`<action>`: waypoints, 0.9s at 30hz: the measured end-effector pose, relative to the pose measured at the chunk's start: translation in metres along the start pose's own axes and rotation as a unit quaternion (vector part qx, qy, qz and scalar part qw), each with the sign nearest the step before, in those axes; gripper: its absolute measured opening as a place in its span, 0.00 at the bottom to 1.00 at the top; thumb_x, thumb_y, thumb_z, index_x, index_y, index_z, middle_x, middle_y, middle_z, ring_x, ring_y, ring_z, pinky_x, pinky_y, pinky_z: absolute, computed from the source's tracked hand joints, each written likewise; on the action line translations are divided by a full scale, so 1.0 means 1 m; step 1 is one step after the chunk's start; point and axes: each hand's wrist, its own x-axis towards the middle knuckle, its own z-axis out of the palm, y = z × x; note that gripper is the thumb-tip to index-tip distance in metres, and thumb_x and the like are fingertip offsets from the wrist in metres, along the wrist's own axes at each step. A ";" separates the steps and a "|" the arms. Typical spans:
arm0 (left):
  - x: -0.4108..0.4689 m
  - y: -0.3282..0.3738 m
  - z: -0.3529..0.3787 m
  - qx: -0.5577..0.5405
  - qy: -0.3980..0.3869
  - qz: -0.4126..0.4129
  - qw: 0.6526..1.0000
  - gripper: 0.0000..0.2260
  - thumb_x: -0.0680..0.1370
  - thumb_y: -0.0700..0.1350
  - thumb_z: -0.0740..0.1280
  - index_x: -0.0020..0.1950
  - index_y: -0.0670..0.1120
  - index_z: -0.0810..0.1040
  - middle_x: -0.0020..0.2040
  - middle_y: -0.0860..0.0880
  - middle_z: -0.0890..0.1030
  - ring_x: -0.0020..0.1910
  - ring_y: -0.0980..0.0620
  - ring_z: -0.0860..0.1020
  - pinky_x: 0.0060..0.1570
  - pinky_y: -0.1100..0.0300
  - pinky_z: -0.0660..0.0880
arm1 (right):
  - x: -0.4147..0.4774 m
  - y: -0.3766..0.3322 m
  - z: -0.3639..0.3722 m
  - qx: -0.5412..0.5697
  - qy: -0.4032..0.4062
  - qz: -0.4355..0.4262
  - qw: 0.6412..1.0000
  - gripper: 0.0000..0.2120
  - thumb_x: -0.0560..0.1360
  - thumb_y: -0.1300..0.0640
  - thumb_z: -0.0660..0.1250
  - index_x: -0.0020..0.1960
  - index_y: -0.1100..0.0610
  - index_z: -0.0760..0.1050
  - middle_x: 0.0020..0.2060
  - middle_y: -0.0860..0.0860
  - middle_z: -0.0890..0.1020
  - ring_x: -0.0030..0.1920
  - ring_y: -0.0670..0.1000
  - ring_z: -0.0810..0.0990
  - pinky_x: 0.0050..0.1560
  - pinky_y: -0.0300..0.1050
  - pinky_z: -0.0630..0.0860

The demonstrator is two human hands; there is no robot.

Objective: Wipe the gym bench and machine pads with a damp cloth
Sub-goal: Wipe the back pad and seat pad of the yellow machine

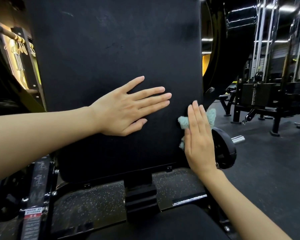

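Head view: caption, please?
Right hand presses teal cloth to right edge of back pad; left hand rests flat on it.

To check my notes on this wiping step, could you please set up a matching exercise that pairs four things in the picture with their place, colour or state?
Things:
1. left hand
2. right hand
3. cloth
4. weight plate

Descriptions:
A. pale teal, bunched at the right edge of the back pad
B. lies flat on the back pad, fingers spread, holding nothing
C. black and round, just right of the back pad's lower part
D. presses the cloth with straight fingers

Pairs: 1-B, 2-D, 3-A, 4-C.
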 end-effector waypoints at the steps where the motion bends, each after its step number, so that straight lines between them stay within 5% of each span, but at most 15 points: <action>1: 0.000 0.000 0.000 -0.001 0.002 -0.003 1.000 0.28 0.82 0.52 0.48 0.82 0.45 0.52 0.82 0.49 0.52 0.80 0.49 0.51 0.77 0.40 0.49 | 0.014 -0.002 0.001 0.005 0.006 0.006 1.000 0.23 0.83 0.62 0.52 0.77 0.65 0.59 0.77 0.58 0.60 0.79 0.57 0.55 0.78 0.48 0.52; 13: 0.002 0.005 0.002 0.000 0.006 -0.027 1.000 0.28 0.82 0.52 0.47 0.82 0.46 0.50 0.82 0.49 0.51 0.81 0.50 0.50 0.77 0.41 0.49 | 0.012 -0.030 0.010 -0.012 0.012 0.060 0.998 0.23 0.84 0.59 0.51 0.78 0.62 0.58 0.78 0.56 0.59 0.79 0.55 0.53 0.78 0.47 0.52; 27: -0.015 0.031 0.001 -0.030 -0.005 -0.069 0.997 0.28 0.83 0.54 0.45 0.81 0.44 0.51 0.82 0.47 0.51 0.81 0.48 0.49 0.78 0.44 0.48 | -0.035 -0.060 -0.022 0.069 -0.152 0.054 0.984 0.20 0.82 0.62 0.53 0.73 0.58 0.68 0.76 0.49 0.64 0.78 0.46 0.56 0.75 0.32 0.51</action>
